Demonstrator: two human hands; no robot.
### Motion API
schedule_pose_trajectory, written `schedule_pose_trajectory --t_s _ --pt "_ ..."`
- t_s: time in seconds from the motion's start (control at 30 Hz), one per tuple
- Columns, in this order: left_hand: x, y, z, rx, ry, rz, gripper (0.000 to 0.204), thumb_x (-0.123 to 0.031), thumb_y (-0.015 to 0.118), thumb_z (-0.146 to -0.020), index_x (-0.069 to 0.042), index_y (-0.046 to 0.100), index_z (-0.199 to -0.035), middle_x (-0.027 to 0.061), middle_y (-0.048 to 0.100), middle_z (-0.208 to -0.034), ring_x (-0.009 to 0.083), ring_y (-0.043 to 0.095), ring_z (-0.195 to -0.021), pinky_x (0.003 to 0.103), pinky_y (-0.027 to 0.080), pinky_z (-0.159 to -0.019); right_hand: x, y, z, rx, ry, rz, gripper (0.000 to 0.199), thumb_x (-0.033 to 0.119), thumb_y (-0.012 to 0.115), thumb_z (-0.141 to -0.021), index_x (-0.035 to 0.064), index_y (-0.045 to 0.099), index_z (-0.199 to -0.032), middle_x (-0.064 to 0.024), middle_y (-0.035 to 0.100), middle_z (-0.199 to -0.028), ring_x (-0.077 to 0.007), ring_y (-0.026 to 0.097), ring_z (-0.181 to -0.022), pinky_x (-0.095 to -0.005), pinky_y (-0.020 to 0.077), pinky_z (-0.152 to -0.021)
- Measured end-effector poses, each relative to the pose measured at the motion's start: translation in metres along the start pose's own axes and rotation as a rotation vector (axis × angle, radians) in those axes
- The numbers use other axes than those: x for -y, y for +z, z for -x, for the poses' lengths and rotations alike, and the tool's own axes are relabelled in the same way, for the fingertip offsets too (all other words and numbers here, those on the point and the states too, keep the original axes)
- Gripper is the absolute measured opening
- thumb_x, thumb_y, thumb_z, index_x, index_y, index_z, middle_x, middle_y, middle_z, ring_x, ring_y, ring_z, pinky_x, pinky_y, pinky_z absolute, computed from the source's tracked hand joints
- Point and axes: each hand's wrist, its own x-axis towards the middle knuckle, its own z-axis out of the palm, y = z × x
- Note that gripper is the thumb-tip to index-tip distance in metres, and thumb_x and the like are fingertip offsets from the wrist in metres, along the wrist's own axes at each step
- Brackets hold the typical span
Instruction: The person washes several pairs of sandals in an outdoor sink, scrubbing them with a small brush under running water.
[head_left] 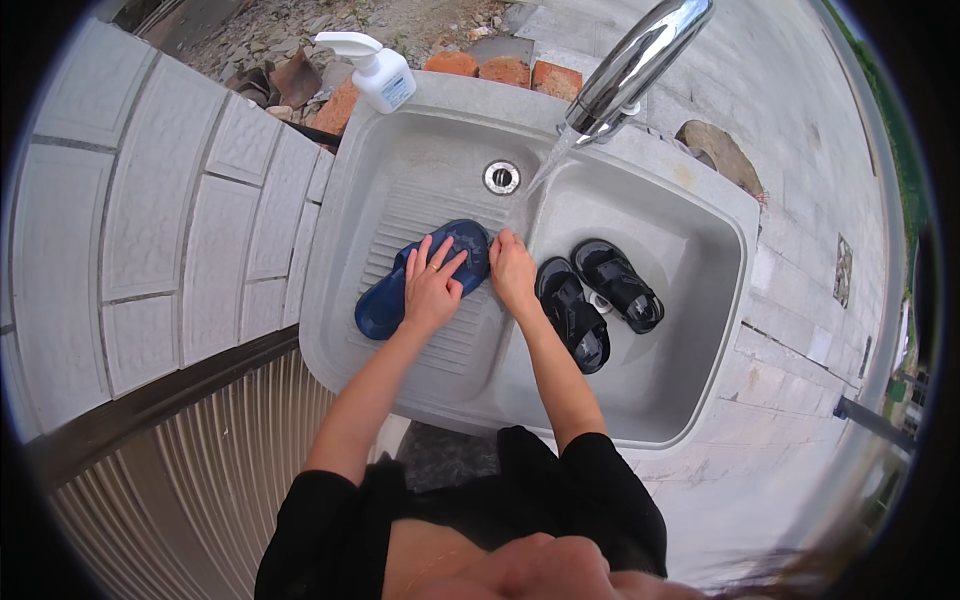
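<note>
A dark blue slipper (pixel 383 306) lies aslant on the ribbed washboard of the sink's left side. My left hand (pixel 432 290) rests on top of its front part, fingers spread and lying flat, with a ring on one finger. Close by the slipper's right edge, my right hand (pixel 513 268) is closed, its fingers curled together beside the divider; what they hold, if anything, is hidden. Water (pixel 548 168) runs from the chrome faucet (pixel 640 70) and falls just beyond my right hand. Two black sandals (pixel 574 315) (pixel 620 284) sit in the right basin.
The grey two-part sink (pixel 335 215) has a drain (pixel 502 178) at the back of its left side. A white pump bottle (pixel 380 78) stands on the back left corner. Bricks (pixel 505 71) and a stone (pixel 722 155) lie behind the rim. A tiled wall (pixel 160 220) borders the left.
</note>
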Motion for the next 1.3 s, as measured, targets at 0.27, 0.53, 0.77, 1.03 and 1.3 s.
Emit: schedule_pose_trajectory --t_s 0.27,0.53,0.77,1.03,1.3 --pt "-0.014 0.008 -0.009 0.050 0.048 -0.052 0.047 -0.005 0.051 -0.069 -0.016 0.061 -0.114 0.0046 0.044 -0.135 0.0307 0.026 -0.132 0.049 0.016 -0.107 0.012 0.011 -0.062 -0.071 -0.129 -0.054 0.014 0.019 0.052 -0.086 0.0056 0.048 -0.086 -0.0170 0.057 -0.081 -0.0383 0.059 -0.069 -0.0499 0.0465 -0.056" --pt "-0.008 0.001 -0.005 0.064 0.008 -0.049 0.049 -0.003 0.048 -0.070 -0.016 0.061 -0.115 0.0037 0.043 -0.135 0.0328 0.026 -0.131 0.051 0.014 -0.107 0.022 0.004 -0.016 -0.053 0.008 -0.168 0.013 0.018 0.051 -0.086 0.0050 0.051 -0.086 -0.0177 0.057 -0.086 -0.0397 0.059 -0.069 -0.0495 0.0466 -0.058" --pt "-0.006 -0.001 -0.007 0.034 0.016 -0.039 0.049 -0.002 0.048 -0.070 -0.017 0.060 -0.115 0.0039 0.042 -0.136 0.0332 0.026 -0.131 0.051 0.014 -0.107 0.017 -0.006 -0.003 0.029 0.150 -0.065 0.015 0.019 0.046 -0.089 0.0042 0.044 -0.092 -0.0206 0.059 -0.088 -0.0403 0.060 -0.070 -0.0496 0.0471 -0.059" --pt "-0.013 0.009 -0.010 0.036 0.084 -0.063 0.048 -0.002 0.048 -0.071 -0.017 0.061 -0.115 0.0038 0.043 -0.135 0.0331 0.026 -0.131 0.051 0.014 -0.107 0.001 0.004 -0.047 -0.064 0.008 -0.008 0.016 0.019 0.047 -0.089 0.0042 0.046 -0.095 -0.0184 0.057 -0.087 -0.0373 0.061 -0.068 -0.0484 0.0483 -0.056" --pt "-0.005 0.003 -0.005 0.020 0.058 -0.088 0.046 -0.004 0.049 -0.072 -0.018 0.061 -0.114 0.0041 0.044 -0.135 0.0327 0.027 -0.131 0.050 0.014 -0.107 0.015 -0.010 0.048 0.070 0.165 -0.106 0.014 0.019 0.049 -0.088 0.0059 0.044 -0.092 -0.0181 0.057 -0.085 -0.0384 0.061 -0.066 -0.0501 0.0477 -0.056"
